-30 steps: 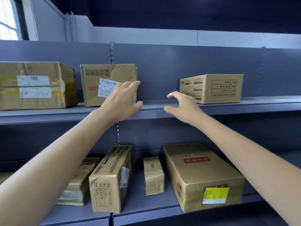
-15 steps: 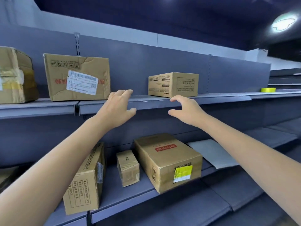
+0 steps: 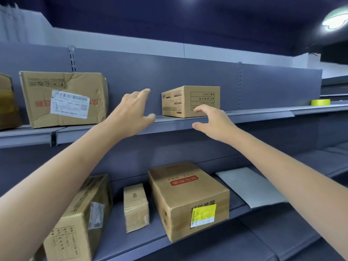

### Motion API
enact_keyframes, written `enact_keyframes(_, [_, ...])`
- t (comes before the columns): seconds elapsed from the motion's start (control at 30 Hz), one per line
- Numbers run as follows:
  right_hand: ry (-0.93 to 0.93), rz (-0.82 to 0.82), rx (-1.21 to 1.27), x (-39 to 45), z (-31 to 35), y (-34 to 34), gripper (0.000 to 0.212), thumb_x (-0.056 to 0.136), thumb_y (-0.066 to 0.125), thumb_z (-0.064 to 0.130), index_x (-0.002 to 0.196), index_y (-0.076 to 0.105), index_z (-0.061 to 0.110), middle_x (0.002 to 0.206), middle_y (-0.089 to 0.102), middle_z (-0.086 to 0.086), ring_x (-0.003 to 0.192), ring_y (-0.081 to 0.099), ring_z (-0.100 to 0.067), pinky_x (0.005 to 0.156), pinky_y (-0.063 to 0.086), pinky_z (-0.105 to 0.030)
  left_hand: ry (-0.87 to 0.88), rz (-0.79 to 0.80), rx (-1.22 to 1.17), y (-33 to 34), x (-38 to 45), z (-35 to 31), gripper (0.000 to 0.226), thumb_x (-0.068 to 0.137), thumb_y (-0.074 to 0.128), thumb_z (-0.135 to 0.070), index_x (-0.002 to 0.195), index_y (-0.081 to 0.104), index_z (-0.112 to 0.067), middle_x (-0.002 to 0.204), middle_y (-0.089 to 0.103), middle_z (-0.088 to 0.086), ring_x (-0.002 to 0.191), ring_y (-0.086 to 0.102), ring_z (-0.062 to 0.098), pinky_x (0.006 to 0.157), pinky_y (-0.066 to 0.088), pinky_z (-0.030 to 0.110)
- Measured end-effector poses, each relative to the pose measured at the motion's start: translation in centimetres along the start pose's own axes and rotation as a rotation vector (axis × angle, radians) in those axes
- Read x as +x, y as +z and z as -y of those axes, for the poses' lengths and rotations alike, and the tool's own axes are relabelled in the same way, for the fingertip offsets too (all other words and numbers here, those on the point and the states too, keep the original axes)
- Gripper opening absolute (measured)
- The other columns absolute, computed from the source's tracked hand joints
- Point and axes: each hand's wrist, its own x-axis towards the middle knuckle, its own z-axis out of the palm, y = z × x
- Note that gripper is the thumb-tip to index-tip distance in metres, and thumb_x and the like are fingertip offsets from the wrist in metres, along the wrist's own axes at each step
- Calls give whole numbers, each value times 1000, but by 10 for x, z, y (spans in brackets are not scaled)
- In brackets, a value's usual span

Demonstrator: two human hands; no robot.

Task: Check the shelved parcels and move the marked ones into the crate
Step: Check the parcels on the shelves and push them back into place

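Both hands empty, fingers spread: left hand point(image 3: 131, 114) and right hand point(image 3: 212, 122) flank the small carton point(image 3: 190, 101) on the upper shelf point(image 3: 263, 114), likely bracketing it for a two-sided lift and label check.

**Bare arms, bare hands**

Two forearms in view, uncovered from the frame's lower edges up to the wrists; no sleeve or cuff anywhere along them. Left hand point(image 3: 131, 113) ungloved, without ring, watch or band at the wrist. Right hand point(image 3: 212, 123) likewise ungloved, plain at fingers and wrist. Slim build on both arms, smooth outline. Fingernails too blurred to make out.
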Motion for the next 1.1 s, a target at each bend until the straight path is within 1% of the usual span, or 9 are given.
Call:
enact_keyframes(0.23, [-123,5,37,45,-76,-45,39,87,58,23,126,51,20,139,47,3,128,39,-15,91,26,-20,-73,19,53,50,53,-58,60,86,55,-25,139,32,-8,139,41,14,131,29,32,102,29,37])
enact_keyframes(0.47, [-54,27,172,92,-157,-72,33,86,59,25,119,55,24,137,48,5,125,41,-17,88,29,-25,-232,19,56,94,112,-88,55,85,55,-26,133,36,-9,130,47,15,124,34,33,94,31,34])
enact_keyframes(0.53, [-50,37,203,105,-174,-70,34,86,59,27,119,55,24,136,49,5,127,41,-16,90,29,-24,-333,42,64,105,122,-85,44,84,54,-27,121,41,-6,120,49,15,118,37,33,86,31,33])
enact_keyframes(0.63, [-41,49,239,123,-183,-59,41,85,60,28,124,51,20,136,50,2,126,44,-16,91,31,-24,-467,88,64,117,131,-78,27,83,54,-29,94,41,-9,104,48,10,107,41,31,75,32,31])
enact_keyframes(0.7, [-1,91,239,136,-182,-48,51,84,59,28,131,45,15,136,49,-3,119,48,-18,86,35,-23,-531,134,64,122,135,-74,32,84,54,-32,101,42,-9,109,49,10,106,43,30,76,35,32])
enact_keyframes(0.8, [99,200,232,150,-174,-32,43,84,58,27,122,48,11,122,56,-6,90,52,-16,58,37,-19,-580,196,54,127,143,-70,31,86,53,-33,101,46,-7,104,50,8,95,46,25,74,38,31])
enact_keyframes(0.83, [122,222,238,153,-172,-26,37,84,57,27,116,50,10,115,58,-5,87,52,-17,55,36,-20,-582,212,32,128,145,-69,30,86,53,-31,101,50,-5,102,53,8,91,47,24,71,40,30])
enact_keyframes(0.93, [142,199,333,157,-171,-10,26,83,58,26,104,54,11,105,60,-4,87,55,-19,56,37,-22,-569,203,-50,131,151,-68,29,85,51,-25,96,59,1,96,62,12,78,50,23,62,40,27])
enact_keyframes(1.1, [64,112,508,153,-175,-11,23,78,65,22,99,55,23,100,62,6,91,57,-13,64,42,-17,-575,90,-204,124,151,-61,27,83,58,-23,95,63,1,95,63,11,78,51,22,65,39,29])
